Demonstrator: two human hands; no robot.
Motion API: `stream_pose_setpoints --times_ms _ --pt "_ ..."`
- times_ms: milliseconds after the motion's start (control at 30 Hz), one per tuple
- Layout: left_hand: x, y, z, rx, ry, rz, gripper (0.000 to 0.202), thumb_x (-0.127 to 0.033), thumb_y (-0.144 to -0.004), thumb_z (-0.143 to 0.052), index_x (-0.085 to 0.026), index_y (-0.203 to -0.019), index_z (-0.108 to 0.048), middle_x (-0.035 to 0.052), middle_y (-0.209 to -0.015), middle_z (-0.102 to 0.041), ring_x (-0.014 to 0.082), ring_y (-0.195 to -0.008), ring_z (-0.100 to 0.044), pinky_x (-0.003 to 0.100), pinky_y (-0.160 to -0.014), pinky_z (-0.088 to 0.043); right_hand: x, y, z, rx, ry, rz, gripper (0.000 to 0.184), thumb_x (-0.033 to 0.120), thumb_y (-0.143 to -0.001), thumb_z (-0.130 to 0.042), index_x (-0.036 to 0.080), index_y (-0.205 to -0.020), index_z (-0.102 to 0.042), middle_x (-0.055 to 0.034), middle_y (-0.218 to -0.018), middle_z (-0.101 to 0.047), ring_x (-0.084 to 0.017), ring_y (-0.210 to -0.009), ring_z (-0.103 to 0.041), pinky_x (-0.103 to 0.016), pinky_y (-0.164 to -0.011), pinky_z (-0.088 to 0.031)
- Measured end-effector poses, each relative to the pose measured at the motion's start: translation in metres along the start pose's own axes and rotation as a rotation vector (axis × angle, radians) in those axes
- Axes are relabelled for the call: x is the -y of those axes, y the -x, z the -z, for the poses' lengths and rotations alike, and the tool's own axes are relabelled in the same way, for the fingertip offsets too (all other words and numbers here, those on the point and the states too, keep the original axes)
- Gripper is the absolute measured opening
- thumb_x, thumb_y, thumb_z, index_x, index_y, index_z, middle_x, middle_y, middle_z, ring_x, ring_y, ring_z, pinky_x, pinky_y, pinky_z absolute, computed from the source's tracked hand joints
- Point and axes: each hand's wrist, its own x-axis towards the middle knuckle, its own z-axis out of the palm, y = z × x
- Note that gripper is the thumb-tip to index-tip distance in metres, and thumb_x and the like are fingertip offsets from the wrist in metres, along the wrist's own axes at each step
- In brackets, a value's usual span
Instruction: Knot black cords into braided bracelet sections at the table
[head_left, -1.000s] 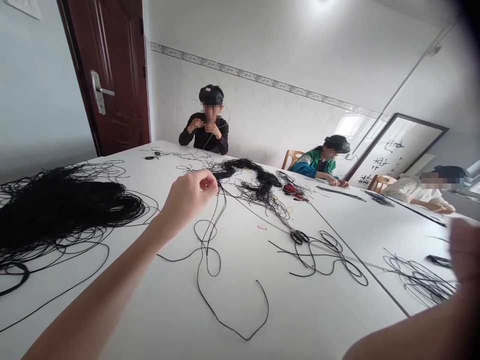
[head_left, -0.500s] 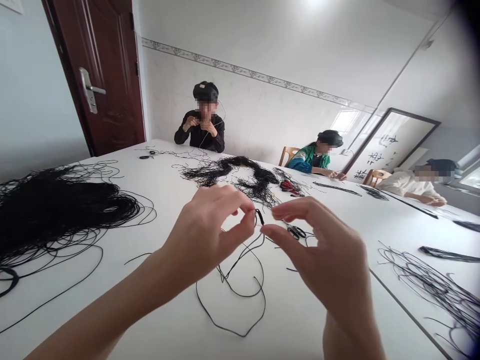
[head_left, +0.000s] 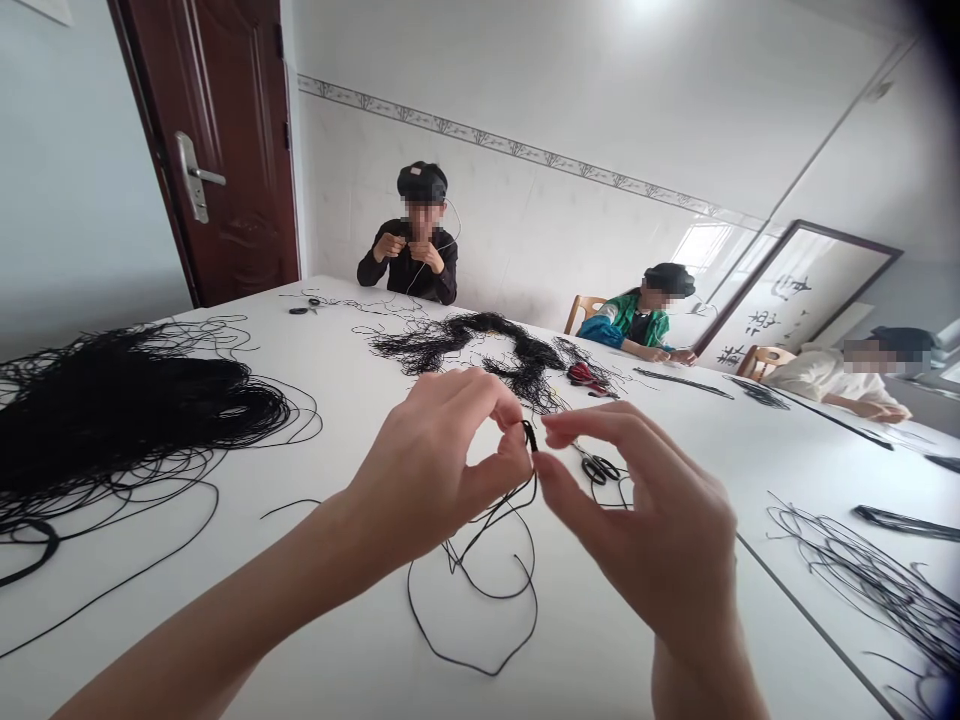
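Note:
Above the white table (head_left: 315,640) my left hand (head_left: 435,465) and my right hand (head_left: 645,520) meet fingertip to fingertip. Both pinch the folded end of a thin black cord (head_left: 480,560), which hangs from the fingers and loops loosely on the tabletop below. The left thumb and forefinger close on the small loop at the top; the right thumb and forefinger pinch the cord just beside it.
A big heap of black cords (head_left: 120,420) covers the table's left side, a second tangle (head_left: 487,345) lies further back. Black scissors (head_left: 598,467) rest past my hands, red scissors (head_left: 585,375) beyond. More cords (head_left: 862,575) lie right. Three seated people (head_left: 416,240) work across the table.
My left hand drew the cord back from the far tangle toward me, and my right hand came in from the right edge. Both now pinch the cord's end together.

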Motion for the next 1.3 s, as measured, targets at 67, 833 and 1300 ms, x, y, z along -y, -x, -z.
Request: stream_pose_setpoints --times_ms 67,833,1300 --pt "-0.001 0.0 0.002 -0.001 0.01 -0.005 0.012 -0.01 -0.086 -0.051 -0.019 -0.079 -0.055 -0.0039 -0.073 -0.062 0.0111 -0.07 -0.056 0.025 -0.07 -0.048 0.0 -0.001 -0.001 0.013 -0.002 0.0 0.012 0.016 -0.086 -0.067 0.021 -0.096 -0.061 0.0006 -0.086 -0.069 -0.01 -0.077 -0.066 -0.022 -0.068 -0.056" --pt "0.0 0.0 0.001 -0.03 -0.001 0.012 0.011 -0.014 -0.087 -0.054 -0.017 -0.092 -0.063 0.0013 -0.084 -0.072 0.0159 -0.08 -0.066 0.031 -0.075 -0.054 0.0 0.0 -0.006 0.002 -0.079 0.045 0.017 0.005 -0.089 -0.058 0.019 -0.098 -0.061 -0.0008 -0.084 -0.067 -0.011 -0.075 -0.062 -0.026 -0.064 -0.051" --pt "-0.001 -0.005 0.008 0.267 0.076 0.313 0.016 -0.017 -0.083 -0.055 -0.023 -0.068 -0.059 -0.0051 -0.066 -0.064 0.0105 -0.052 -0.053 0.02 -0.039 -0.038 -0.013 -0.003 -0.002 0.037 0.065 0.067 0.012 0.009 -0.094 -0.053 0.02 -0.095 -0.056 -0.0019 -0.084 -0.063 -0.013 -0.079 -0.058 -0.028 -0.071 -0.05"
